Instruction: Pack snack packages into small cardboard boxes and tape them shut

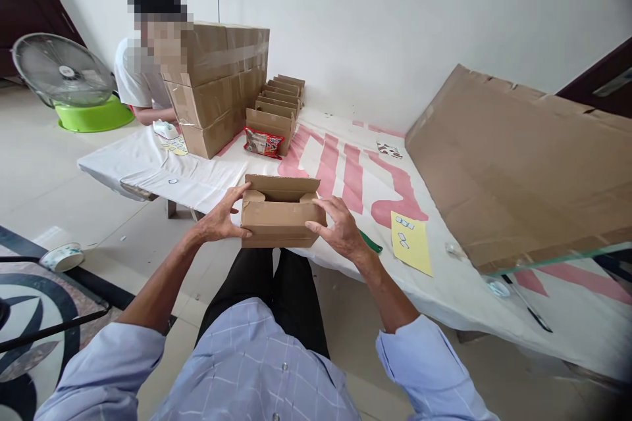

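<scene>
From where I stand, the left hand (222,216) and right hand (340,227) grip opposite ends of a small carton (279,217), thumbs on its near face, probably to keep it steady and level. It sits between them at the table's near edge, its back flap raised, its top gaping. Just beyond the hands lies a red packet (264,143), touching the front of a row of open boxes (270,121), seemingly lined up within reach. Left of those, stacked cartons (217,102) stand squarely, likely for stability; right of the right hand lies a yellow sheet (411,247).
</scene>
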A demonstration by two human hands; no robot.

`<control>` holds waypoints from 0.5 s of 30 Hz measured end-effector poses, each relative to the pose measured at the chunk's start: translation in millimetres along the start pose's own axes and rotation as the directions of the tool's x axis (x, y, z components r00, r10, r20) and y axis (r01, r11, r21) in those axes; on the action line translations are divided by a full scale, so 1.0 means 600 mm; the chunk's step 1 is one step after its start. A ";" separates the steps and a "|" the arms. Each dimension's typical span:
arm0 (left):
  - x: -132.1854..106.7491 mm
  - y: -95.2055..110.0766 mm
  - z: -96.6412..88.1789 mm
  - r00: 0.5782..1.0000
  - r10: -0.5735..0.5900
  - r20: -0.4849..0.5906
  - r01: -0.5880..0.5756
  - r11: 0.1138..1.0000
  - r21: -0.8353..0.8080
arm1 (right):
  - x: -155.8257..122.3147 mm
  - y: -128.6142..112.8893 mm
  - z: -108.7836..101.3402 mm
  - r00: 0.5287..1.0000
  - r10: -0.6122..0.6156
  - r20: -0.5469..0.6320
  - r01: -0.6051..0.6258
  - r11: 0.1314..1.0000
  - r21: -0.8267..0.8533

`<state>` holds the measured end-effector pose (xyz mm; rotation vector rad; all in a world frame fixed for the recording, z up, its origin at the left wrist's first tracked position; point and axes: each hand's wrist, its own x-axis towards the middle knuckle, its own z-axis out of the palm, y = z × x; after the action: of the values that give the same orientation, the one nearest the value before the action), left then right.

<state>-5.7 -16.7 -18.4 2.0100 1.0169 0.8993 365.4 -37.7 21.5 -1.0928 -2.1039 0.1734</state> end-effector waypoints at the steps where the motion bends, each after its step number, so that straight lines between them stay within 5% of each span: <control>1: 0.000 0.000 0.000 1.000 0.001 0.000 -0.001 1.000 -0.002 | 0.001 -0.007 -0.001 1.000 -0.022 -0.005 0.022 1.000 -0.010; 5: 0.007 -0.010 0.000 1.000 0.021 -0.001 -0.021 0.999 -0.042 | -0.022 -0.034 -0.003 0.986 -0.163 -0.045 0.158 0.982 -0.107; 9: 0.015 -0.024 0.001 0.999 0.039 -0.016 -0.041 0.996 -0.077 | -0.065 -0.059 0.005 0.955 -0.285 0.081 0.295 0.935 -0.197; 15: 0.016 -0.007 -0.007 0.997 0.079 0.021 -0.079 0.996 0.029 | -0.056 -0.058 -0.002 0.970 -0.175 0.168 0.191 0.978 -0.088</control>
<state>-6.6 -5.6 -17.1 2.0927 0.9508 0.9087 355.6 -85.2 18.5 -0.9636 -2.3675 0.0650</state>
